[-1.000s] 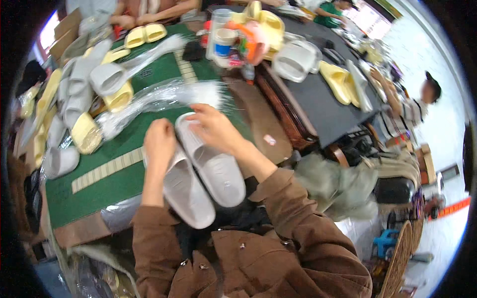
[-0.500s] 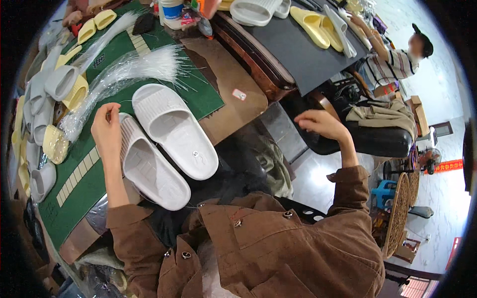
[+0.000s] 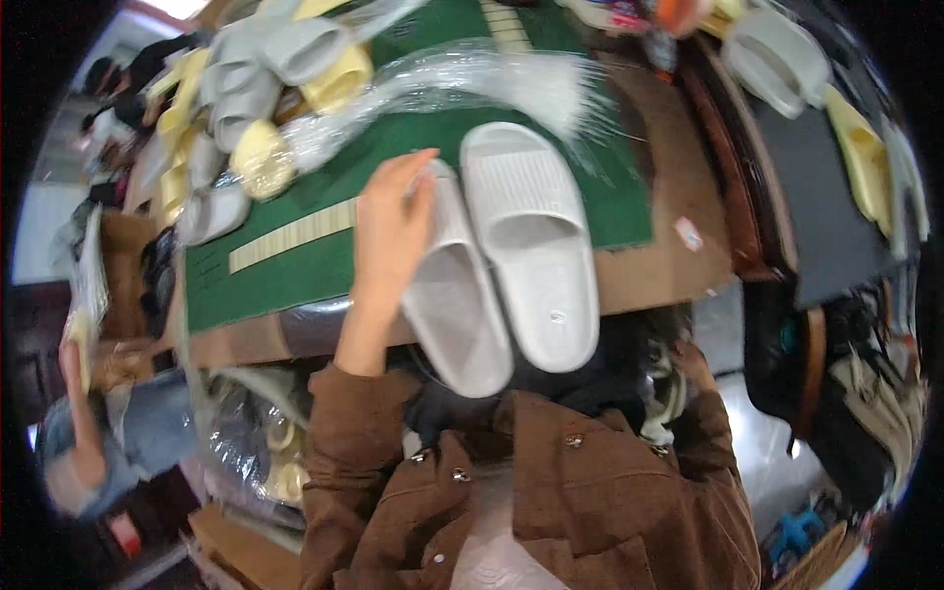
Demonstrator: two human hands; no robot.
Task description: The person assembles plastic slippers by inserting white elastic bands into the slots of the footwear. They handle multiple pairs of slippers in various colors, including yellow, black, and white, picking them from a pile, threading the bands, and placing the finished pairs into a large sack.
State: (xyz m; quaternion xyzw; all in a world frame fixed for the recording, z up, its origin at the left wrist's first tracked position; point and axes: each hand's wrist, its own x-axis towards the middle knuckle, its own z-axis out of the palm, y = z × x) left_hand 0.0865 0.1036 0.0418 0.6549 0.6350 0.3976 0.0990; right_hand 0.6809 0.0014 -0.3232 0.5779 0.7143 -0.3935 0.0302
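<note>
Left hand lies flat, fingers extended, on the toe of the left slipper; no grip, only pressing. Right hand out of view. Right slipper touches the first along its side. Both lie on the green mat at the worktop's near edge, heels overhanging it.

Risk: heels unsupported; if the palm lifts or pushes nearward, the pair may tip off the edge. Plastic bags at the far edge sit just beyond the toes and could snag.

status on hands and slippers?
Left hand flat on left grey slipper. Right hand out of view. Second grey slipper alongside, touching. Clear plastic bags behind.
</note>
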